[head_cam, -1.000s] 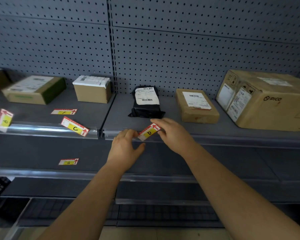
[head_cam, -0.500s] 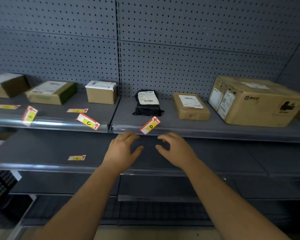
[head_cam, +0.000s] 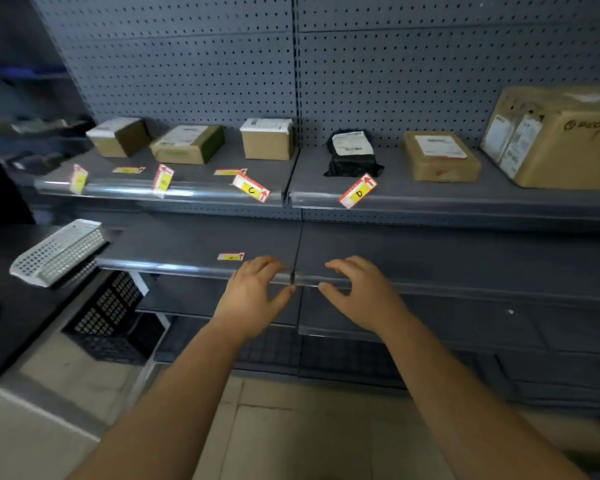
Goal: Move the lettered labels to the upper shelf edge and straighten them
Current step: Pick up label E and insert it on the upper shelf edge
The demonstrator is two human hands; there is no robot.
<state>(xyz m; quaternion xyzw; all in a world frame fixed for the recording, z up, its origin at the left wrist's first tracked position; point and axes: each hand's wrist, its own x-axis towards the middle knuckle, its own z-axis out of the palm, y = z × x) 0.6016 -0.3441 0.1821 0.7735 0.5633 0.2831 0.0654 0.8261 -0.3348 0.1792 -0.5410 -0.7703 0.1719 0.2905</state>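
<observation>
Hands, 2 of them, bare, reach forward from the bottom of the view toward grey metal shelving. The left hand [head_cam: 253,294] and the right hand [head_cam: 362,294] hover side by side at the front rail [head_cam: 174,268] of the lower shelf [head_cam: 465,254], on either side of the seam between 2 shelf sections. Both have loosely curled fingers, thumbs pointing toward each other, and both hold nothing. Whether the fingertips touch the rail cannot be told.

Just left of the left hand, a small label [head_cam: 230,256] in red, white and yellow lies flat on the lower shelf, its letter too blurred to read. Further left, a white perforated basket [head_cam: 58,251] sits tilted above a black crate [head_cam: 108,313].

1 level up, 4 labels sit crooked on the upper shelf edge [head_cam: 465,204]. The D label [head_cam: 358,190] is right of the seam, rising to the right. The C label [head_cam: 251,188] is left of the seam, sloping down to the right. A 3rd label [head_cam: 163,181] and a 4th label [head_cam: 78,174] stand nearly upright further left, letters unreadable.

Behind them, 2 flat labels [head_cam: 230,172] [head_cam: 128,170] lie on the upper shelf. At the back stand 5 cardboard boxes [head_cam: 266,138] and 1 black package [head_cam: 352,153], against a pegboard wall [head_cam: 430,64].
</observation>
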